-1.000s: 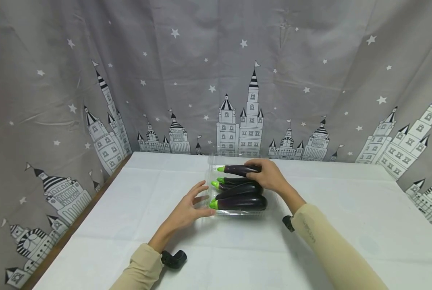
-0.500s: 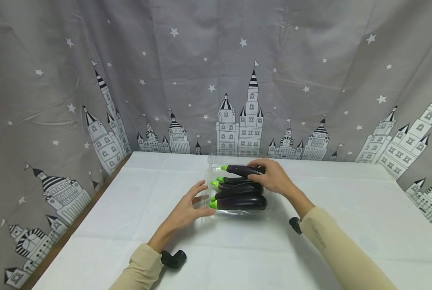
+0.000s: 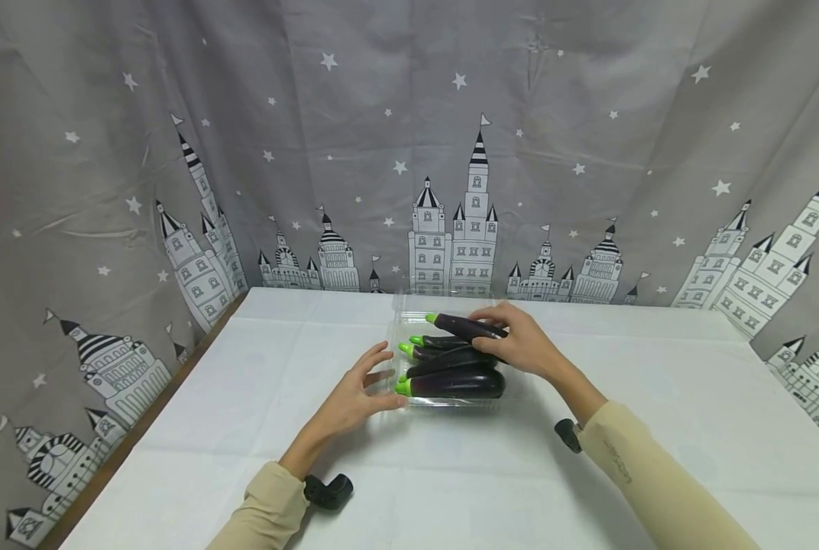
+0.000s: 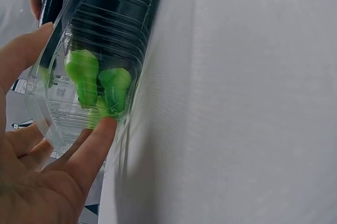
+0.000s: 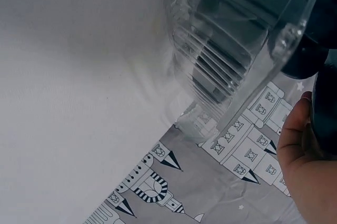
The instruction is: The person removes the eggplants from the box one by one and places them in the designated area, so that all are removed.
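Observation:
A clear plastic container (image 3: 451, 403) holds several dark purple eggplants (image 3: 461, 383), lying with their green stem ends to the left. My right hand (image 3: 519, 342) pinches the rearmost eggplant (image 3: 456, 326) near its thick end, between thumb and fingers. That eggplant slants, stem end farther back, and overlaps its neighbours at the right. My left hand (image 3: 354, 393) braces the container's left end with spread, fairly straight fingers. In the left wrist view, a fingertip meets the lower wall beside the green stems (image 4: 82, 76), while another digit lies at the rim. The right wrist view shows the container's other end wall (image 5: 221, 76).
A white cloth (image 3: 657, 428) covers the table, with a brown edge (image 3: 148, 428) along the left. Behind stands a grey curtain (image 3: 354, 114) printed with castles and stars, close to the container's back. Each wrist wears a black camera mount (image 3: 329, 491).
My right hand has drawn the rear eggplant to the right, and it now slants more, its thick end nearer me. The left hand and container have stayed in place.

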The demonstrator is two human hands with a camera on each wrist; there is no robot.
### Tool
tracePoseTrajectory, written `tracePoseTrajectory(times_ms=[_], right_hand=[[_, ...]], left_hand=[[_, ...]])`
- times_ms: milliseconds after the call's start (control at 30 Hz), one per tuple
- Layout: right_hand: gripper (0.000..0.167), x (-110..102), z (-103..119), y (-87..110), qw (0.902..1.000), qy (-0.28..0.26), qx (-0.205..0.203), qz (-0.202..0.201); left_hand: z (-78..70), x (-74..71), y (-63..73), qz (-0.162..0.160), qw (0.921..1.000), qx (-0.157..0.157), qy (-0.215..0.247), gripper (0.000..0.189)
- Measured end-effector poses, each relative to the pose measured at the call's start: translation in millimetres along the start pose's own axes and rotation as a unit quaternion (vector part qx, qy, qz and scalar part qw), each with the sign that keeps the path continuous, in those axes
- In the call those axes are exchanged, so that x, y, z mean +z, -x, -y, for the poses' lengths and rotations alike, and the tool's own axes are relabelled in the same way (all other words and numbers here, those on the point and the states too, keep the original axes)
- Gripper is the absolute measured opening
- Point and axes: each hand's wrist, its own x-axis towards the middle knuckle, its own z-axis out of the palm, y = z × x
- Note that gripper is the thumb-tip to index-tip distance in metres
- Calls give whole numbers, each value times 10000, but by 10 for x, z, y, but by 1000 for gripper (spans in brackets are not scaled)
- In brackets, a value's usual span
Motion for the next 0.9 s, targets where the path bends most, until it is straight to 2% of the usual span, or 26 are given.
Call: tracePoseTrajectory(times_ms=[233,533,767,900], right_hand=[[37,13,-24,45,9998,-135,116,-11],[37,-11,-53,124,9992,-158,286,-242],[43,-68,-87,226,9995,-254,129,-138],[41,-96,-123,276,9994,-341,36,-41]], left_hand=[[-2,2,-3,7,10000,-2,-18,91],[-6,4,4,-20,10000,-69,-64,87],[-9,3,10,-2,10000,-36,-34,87],[-3,4,8,-1,10000,-41,-39,87]])
